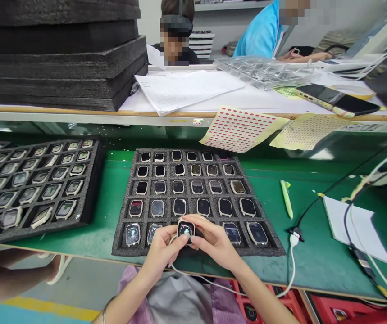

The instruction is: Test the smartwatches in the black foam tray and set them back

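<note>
Between both hands is a smartwatch point(185, 228) with its dark screen lit and facing up. My left hand point(162, 246) grips its left side, the thumb lying on the lower screen. Fingers of my right hand point(213, 240) close on its right and top edges. A white cable point(210, 284) runs from under my left hand across my lap to the right; its end at the watch is hidden. Beneath the hands lies a dark foam tray point(120, 240) with rows of watch faces in square compartments. The hands cover part of its front row.
At left, another foam tray point(93, 180) of watches rests tilted. A green pen point(286, 199), a cable connector point(295, 235) and white paper point(352, 225) lie right. The shelf bears stacked foam point(125, 67), papers point(183, 87) and a phone point(338, 99). Two people sit beyond; red trays point(288, 299) stand below.
</note>
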Demonstrator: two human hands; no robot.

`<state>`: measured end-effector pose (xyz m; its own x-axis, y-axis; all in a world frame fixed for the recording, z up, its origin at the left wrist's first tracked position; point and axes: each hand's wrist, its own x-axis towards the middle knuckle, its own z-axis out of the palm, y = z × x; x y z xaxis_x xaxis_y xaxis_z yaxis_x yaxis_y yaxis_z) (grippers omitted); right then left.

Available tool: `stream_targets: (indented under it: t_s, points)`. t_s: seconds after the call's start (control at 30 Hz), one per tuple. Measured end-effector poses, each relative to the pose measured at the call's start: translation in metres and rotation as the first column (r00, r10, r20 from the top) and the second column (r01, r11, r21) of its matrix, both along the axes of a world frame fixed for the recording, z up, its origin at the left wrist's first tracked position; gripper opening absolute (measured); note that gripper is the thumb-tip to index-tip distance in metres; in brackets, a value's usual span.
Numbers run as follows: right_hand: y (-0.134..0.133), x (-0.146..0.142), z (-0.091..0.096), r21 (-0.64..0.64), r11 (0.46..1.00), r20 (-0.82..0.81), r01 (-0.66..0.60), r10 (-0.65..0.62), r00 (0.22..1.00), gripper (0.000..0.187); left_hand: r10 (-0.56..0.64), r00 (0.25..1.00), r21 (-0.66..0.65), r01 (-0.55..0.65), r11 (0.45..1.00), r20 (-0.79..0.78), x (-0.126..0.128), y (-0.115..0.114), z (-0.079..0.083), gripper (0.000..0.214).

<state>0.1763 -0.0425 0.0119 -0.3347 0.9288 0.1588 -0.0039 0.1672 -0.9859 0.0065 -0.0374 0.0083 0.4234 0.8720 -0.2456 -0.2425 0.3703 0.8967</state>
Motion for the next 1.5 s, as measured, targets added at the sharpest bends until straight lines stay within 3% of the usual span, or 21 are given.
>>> stream_targets:
  t_s: [0.13,0.3,0.77,0.87,1.13,1.33,1.5]
  points:
    - [0.0,0.002,0.003,0.177,0.984,0.239,0.017,-0.06,0.969,0.048,0.03,0.996,0.045,-0.026,0.999,-0.083,0.002,0.001,-0.006,0.033]
    - [0.0,0.002,0.0,0.293,0.956,0.338,-0.005,-0.098,0.936,0.045,-0.001,0.996,0.037,0.004,0.999,-0.087,0.0,0.0,-0.01,0.031]
    - [0.003,0.002,0.005,0.302,0.951,0.472,-0.061,-0.094,0.877,0.046,-0.078,0.989,0.014,0.08,0.997,-0.129,-0.001,0.005,-0.01,0.039]
    - [0.004,0.002,0.005,0.334,0.941,0.513,-0.048,-0.139,0.847,0.047,-0.074,0.989,0.086,0.086,0.993,-0.13,-0.002,0.006,-0.01,0.038]
    - [0.002,0.041,0.02,0.303,0.953,0.527,-0.022,-0.148,0.837,0.044,-0.214,0.965,0.072,0.227,0.971,-0.148,-0.003,0.002,-0.01,0.036]
    - [-0.012,0.068,0.026,0.238,0.963,0.736,-0.13,-0.091,0.671,0.048,-0.148,0.976,-0.03,0.145,0.989,-0.161,0.003,0.001,-0.006,0.04]
    - [-0.021,0.096,0.035,0.24,0.96,0.848,-0.145,-0.134,0.513,0.032,-0.199,0.966,0.08,0.215,0.973,-0.168,0.025,0.001,-0.003,0.042]
